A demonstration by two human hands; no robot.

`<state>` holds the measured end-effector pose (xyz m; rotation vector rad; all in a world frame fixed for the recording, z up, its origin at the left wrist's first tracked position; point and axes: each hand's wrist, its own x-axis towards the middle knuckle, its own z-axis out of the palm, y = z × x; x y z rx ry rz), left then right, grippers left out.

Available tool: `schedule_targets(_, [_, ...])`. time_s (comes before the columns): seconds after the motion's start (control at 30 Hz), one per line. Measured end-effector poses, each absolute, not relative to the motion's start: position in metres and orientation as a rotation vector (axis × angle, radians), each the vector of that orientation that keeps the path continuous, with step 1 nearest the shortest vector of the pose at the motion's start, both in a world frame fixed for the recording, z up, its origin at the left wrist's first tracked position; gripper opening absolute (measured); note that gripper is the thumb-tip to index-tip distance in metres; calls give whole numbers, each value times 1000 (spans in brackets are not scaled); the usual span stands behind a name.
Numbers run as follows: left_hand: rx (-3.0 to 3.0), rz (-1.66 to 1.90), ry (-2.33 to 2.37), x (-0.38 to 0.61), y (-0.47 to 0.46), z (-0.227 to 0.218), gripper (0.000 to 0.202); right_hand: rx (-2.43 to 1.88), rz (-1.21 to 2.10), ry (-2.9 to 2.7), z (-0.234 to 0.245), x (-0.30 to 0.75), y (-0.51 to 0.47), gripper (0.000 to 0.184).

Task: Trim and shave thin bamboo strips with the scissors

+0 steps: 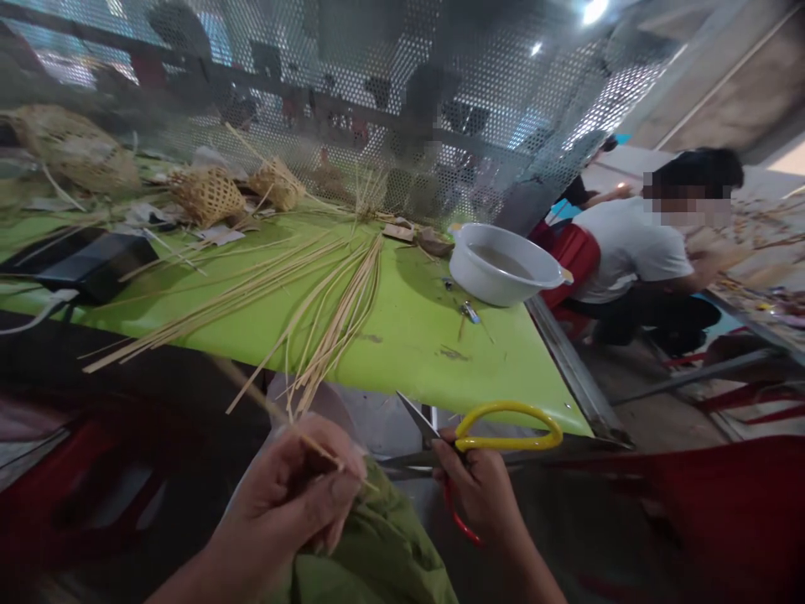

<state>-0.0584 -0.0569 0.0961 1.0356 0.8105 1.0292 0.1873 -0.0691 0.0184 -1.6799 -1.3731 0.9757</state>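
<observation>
A green table [408,335] is seen ahead of the hands, with a bundle of loose bamboo strips [327,310] fanned across it and hanging over its near edge. Farther off to the left, small woven baskets [207,195] and a black case [94,262] are laid on the table, while a white basin [503,264] and a small clipper [469,312] are placed ahead to the right. Behind the table a perforated metal screen [377,101] is stood, and well off to the right a seated person in a white shirt [635,243] is bent over a further worktop.
</observation>
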Motion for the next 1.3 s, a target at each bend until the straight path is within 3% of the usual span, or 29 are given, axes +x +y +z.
schedule_targets(0.27, [1154, 1030, 721, -39, -39, 86, 7, -1633, 991, -1295, 20, 184, -70, 45])
schedule_targets(0.83, [1799, 1022, 917, 27, -21, 29, 22, -1507, 1164, -961, 23, 185, -61, 43])
schedule_targets(1.13, [2198, 925, 932, 21, -22, 27, 28, -1539, 1117, -1075, 19, 191, -62, 40])
schedule_targets(1.3, [2108, 876, 855, 7, -29, 26, 39, -1504, 1127, -968, 20, 193, -62, 41])
